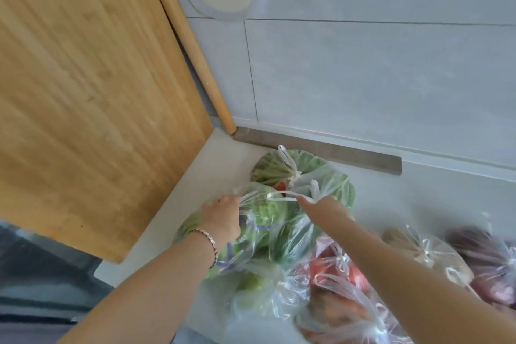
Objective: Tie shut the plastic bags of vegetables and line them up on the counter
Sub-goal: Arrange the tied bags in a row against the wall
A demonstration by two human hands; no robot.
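Several clear plastic bags of vegetables crowd the white counter point(223, 159). My left hand point(222, 213) grips one handle of a bag of green vegetables point(268, 215), and my right hand point(324, 205) pulls its other white handle point(282, 195) sideways, so the two handles stretch apart over the bag. Behind it, near the wall, sits a knotted bag of leafy greens point(279, 169). Near the front lie a bag of tomatoes point(332, 268), a loose bag of green produce point(257, 287) and a bag of brownish roots point(335, 307).
A large wooden board point(92, 92) leans upright at the counter's left end, with a wooden rolling pin point(192, 50) behind it. The grey tiled wall point(363, 78) closes the back. Tied bags of potatoes point(424, 254) and purple vegetables point(485, 265) lie at right.
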